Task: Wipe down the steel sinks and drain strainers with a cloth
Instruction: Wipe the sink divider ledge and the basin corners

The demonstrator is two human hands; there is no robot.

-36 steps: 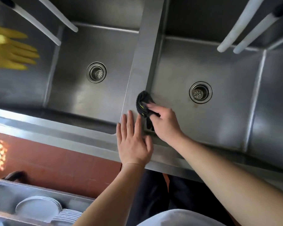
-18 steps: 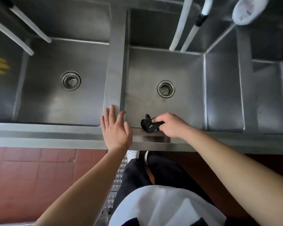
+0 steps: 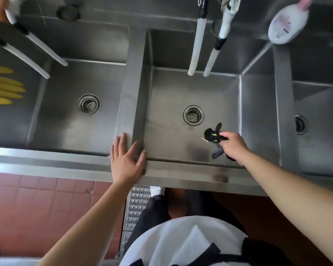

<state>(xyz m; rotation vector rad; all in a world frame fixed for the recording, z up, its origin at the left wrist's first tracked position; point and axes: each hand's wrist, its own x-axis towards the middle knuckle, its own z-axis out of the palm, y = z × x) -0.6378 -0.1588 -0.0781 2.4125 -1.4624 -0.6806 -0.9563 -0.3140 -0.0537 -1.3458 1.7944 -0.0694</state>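
Note:
Three steel basins run side by side: a left sink [image 3: 65, 129], a middle sink [image 3: 167, 135] and a right sink [image 3: 315, 150]. Round drain strainers sit in the left sink [image 3: 88, 104] and the middle sink [image 3: 193, 115]; a third drain [image 3: 300, 124] shows at the right sink's wall. My right hand [image 3: 234, 145] grips a crumpled black cloth [image 3: 212, 135] with a yellow-green streak, above the middle sink's near right part. My left hand [image 3: 127, 160] rests flat, fingers spread, on the divider [image 3: 127, 104] between the left and middle sinks at the front rim.
White tap spouts [image 3: 195, 48] hang over the middle sink, others [image 3: 37, 48] over the left sink. Yellow rubber gloves [image 3: 2, 87] lie at far left. A white bottle [image 3: 287, 24] stands at the back right. Red floor tiles [image 3: 37, 204] and a perforated metal mat [image 3: 136, 206] lie below.
My right hand has carried the cloth from the front rim rightward and out over the middle sink. My left hand has stayed on the divider. The camera has shifted right.

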